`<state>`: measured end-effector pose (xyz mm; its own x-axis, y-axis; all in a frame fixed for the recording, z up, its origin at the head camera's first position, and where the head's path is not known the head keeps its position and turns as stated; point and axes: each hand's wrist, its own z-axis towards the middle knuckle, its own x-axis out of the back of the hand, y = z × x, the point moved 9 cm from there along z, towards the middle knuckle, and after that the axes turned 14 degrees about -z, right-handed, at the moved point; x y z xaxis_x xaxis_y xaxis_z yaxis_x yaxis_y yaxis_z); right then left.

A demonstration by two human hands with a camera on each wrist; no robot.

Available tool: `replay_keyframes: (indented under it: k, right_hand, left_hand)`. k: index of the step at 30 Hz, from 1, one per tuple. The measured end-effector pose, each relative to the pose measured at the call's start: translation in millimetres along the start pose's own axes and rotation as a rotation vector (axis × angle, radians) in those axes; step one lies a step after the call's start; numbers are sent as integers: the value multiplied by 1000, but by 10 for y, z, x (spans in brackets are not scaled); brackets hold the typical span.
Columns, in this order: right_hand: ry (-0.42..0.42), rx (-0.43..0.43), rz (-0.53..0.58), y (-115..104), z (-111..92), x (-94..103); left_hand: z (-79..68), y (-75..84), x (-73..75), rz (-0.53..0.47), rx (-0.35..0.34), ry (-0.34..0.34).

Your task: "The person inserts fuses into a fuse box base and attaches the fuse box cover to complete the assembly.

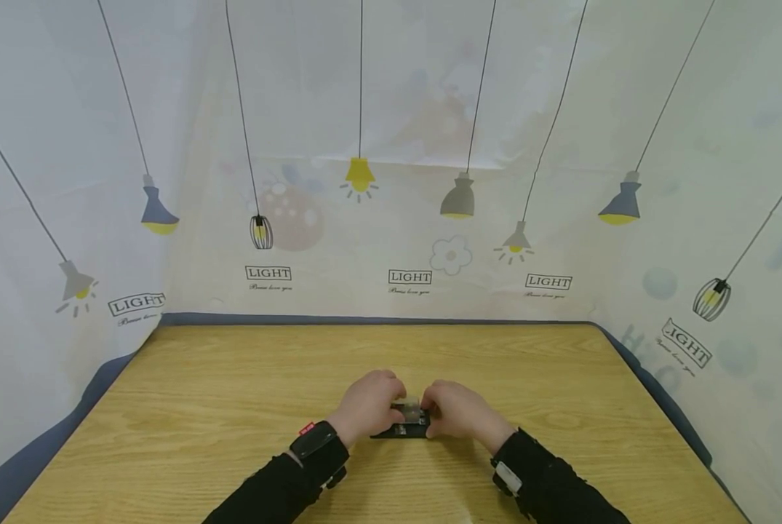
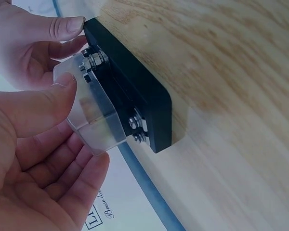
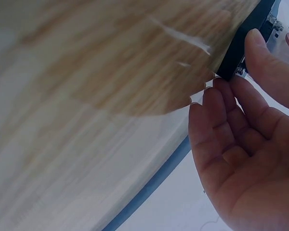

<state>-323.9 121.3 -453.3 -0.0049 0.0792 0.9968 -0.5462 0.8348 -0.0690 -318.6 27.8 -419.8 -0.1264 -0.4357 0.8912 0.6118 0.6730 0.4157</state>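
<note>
A black rectangular base [image 2: 151, 98] with metal bolts and nuts [image 2: 137, 122] at its ends rests on the wooden table. Over its middle sits a clear plastic cover [image 2: 94, 113]; whether it is fully seated I cannot tell. My left hand [image 1: 369, 404] pinches this cover between the thumb and fingers. At the opposite end, my right hand [image 1: 459, 411] grips the black base, its thumb on one side and the fingertips at the table side. In the right wrist view only an end of the base [image 3: 235, 50] shows beyond the thumb.
The wooden table [image 1: 233, 378] reaches back to a pale wall sheet [image 1: 338, 291] printed with hanging lamps. A dark blue band [image 1: 377, 319] runs along the table's far edge. Black straps [image 1: 321, 451] with cameras sit on both wrists.
</note>
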Motion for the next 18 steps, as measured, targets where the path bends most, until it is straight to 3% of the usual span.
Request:
replay_keyframes:
  k: [18]
  right_hand:
    - [-2, 7, 2, -18, 9, 4]
  left_hand:
    - [20, -60, -58, -26, -11, 5]
